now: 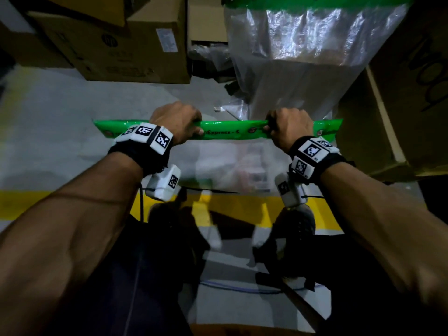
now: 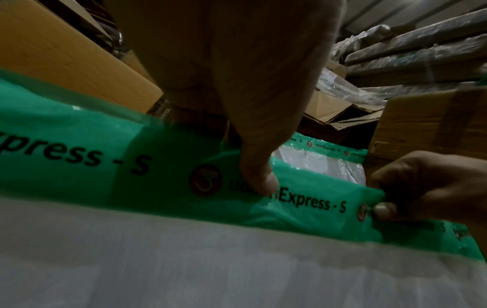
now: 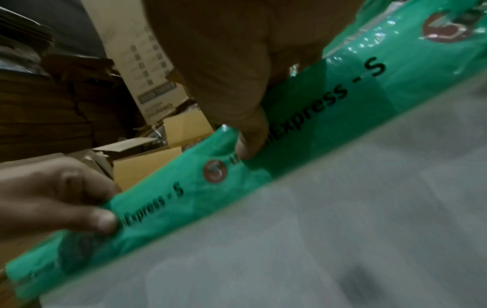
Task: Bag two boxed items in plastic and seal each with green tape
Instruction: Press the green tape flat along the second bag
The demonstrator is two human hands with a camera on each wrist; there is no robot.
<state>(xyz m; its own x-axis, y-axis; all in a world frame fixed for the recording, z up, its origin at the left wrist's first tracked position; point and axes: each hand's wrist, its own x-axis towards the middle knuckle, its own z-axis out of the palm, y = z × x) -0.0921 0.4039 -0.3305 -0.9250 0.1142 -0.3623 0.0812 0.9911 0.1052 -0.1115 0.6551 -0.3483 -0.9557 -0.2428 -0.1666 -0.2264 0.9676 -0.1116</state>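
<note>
A clear plastic bag [image 1: 228, 166] hangs in front of me with a pale boxed item [image 1: 254, 170] dimly showing inside. Across its top runs a green printed tape band [image 1: 230, 133]. My left hand [image 1: 197, 128] pinches the band left of centre, with the thumb on its near face [image 2: 261, 179]. My right hand [image 1: 268, 126] pinches it right of centre, thumb also on the near face [image 3: 250, 143]. Behind stands a second clear bag [image 1: 303, 49], with green tape [image 1: 315, 1] along its top.
A brown cardboard box [image 1: 121, 44] sits on the floor at the back left. A large carton [image 1: 400, 105] stands close on the right. A yellow floor stripe [image 1: 24, 202] runs under the bag. My legs and shoes are below.
</note>
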